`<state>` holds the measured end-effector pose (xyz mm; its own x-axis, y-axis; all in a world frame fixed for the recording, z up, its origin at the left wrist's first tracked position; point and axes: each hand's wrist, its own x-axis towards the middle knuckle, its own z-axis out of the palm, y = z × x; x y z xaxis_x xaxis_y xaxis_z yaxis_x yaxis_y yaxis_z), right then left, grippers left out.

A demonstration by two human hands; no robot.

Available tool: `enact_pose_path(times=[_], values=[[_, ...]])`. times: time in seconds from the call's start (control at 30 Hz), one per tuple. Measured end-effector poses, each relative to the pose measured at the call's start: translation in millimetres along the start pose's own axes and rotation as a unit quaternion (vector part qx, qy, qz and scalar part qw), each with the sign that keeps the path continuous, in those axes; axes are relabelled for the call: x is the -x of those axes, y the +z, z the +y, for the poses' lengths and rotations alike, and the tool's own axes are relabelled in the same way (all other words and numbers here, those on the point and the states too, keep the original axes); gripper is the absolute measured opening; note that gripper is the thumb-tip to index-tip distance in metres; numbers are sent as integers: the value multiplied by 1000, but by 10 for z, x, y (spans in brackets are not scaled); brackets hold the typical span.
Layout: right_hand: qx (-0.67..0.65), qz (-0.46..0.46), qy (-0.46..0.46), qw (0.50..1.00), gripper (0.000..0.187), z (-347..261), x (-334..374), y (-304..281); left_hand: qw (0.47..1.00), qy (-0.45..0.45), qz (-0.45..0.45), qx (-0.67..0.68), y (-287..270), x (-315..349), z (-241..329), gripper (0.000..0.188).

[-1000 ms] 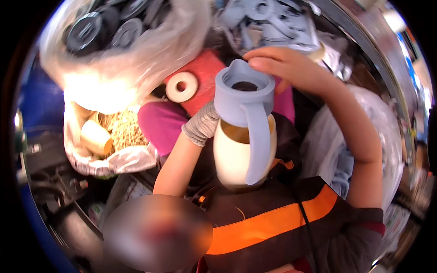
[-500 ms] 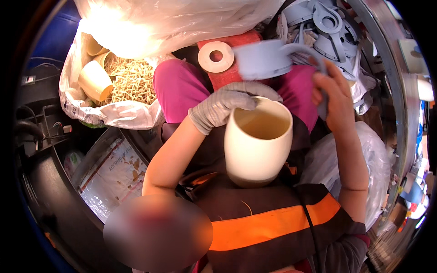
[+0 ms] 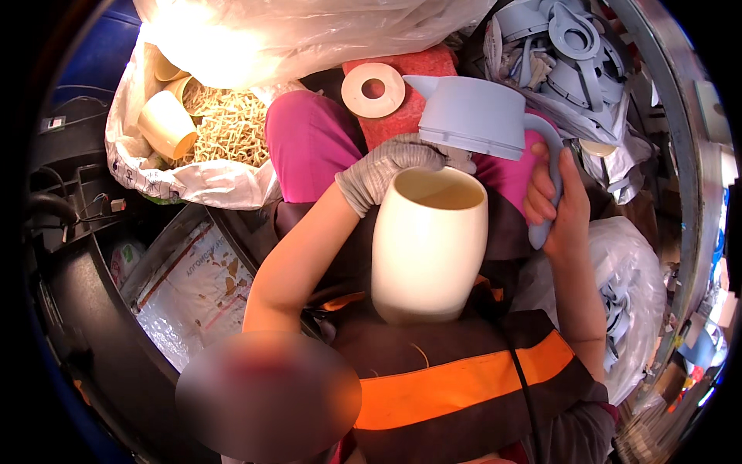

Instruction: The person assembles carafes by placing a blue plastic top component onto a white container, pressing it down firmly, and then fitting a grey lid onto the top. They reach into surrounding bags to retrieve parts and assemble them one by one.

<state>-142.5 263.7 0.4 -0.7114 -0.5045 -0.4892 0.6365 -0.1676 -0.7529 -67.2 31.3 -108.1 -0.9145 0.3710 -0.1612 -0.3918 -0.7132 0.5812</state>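
Observation:
My left hand (image 3: 390, 168), in a grey glove, grips a cream barrel-shaped pot (image 3: 429, 259) at its far rim; some fingers are hidden behind it. The pot is upright and open at the top, close against my torso. My bare right hand (image 3: 558, 193) is closed round the long curved handle of a blue-grey plastic jug top (image 3: 473, 116). This piece is a wide ring with a spout pointing left. It hovers just beyond and above the pot's mouth, close over the gloved fingers; whether it touches them I cannot tell.
A white sack (image 3: 228, 189) at the left holds small pale pieces (image 3: 232, 127) and cream cups (image 3: 168, 124). A flat cream ring (image 3: 373, 90) lies on a red block (image 3: 417, 68). More blue-grey parts (image 3: 576, 35) fill a bag at the far right. A clear plastic bag (image 3: 634, 263) lies right.
The blue-grey jug top has come right and slightly nearer, with my right hand lower on its handle side. The pot has shifted a little left, and my left hand has moved along its far rim.

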Motion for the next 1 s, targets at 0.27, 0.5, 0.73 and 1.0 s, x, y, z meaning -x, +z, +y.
enact_pose_path(times=[0.27,0.5,0.73,1.0], values=[[2,16,-9,1000,45,186,132,140,908,26,57,414,99,74,-86,47],[67,45,-20,997,42,259,73,188,897,31,84,434,17,111,-131,73],[73,56,-24,995,41,409,15,161,944,56,186,266,153,143,-96,89],[133,36,-94,986,39,564,-16,5,992,99,76,23,163,303,-150,97]])
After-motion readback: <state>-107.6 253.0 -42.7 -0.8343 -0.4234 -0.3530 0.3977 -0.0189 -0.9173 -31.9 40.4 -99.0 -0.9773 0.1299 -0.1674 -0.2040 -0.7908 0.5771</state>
